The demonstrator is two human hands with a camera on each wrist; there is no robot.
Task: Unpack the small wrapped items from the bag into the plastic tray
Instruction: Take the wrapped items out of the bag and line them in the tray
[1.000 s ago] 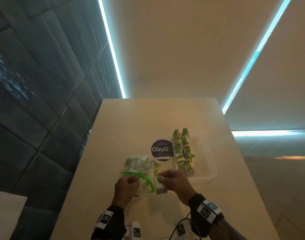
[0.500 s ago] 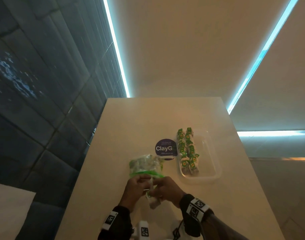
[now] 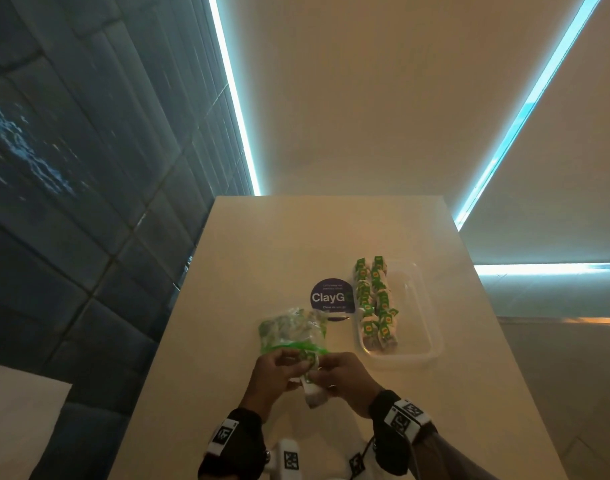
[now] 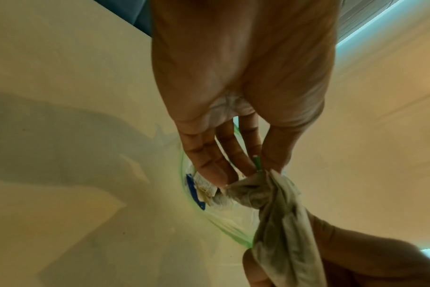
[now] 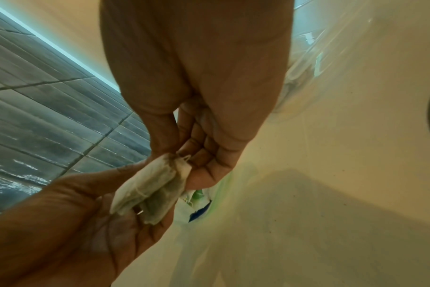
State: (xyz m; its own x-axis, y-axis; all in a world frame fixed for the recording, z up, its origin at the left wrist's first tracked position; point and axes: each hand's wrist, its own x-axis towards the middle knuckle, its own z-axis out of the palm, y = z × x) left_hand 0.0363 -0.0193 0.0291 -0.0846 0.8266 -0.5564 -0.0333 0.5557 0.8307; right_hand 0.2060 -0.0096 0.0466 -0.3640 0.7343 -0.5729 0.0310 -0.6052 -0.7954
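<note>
Both hands [image 3: 317, 375] pinch tea bags [image 5: 150, 192] at zip bag [image 3: 291, 329] mouth; light, soft, tearable: hold by paper edge.

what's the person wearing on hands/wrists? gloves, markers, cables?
No gloves: left hand and right hand are bare. Each wrist carries a black wrist band with a white strap printed with square black-and-white markers. White marker blocks sit under the wrists. A thin dark cable hangs by the right band.
</note>
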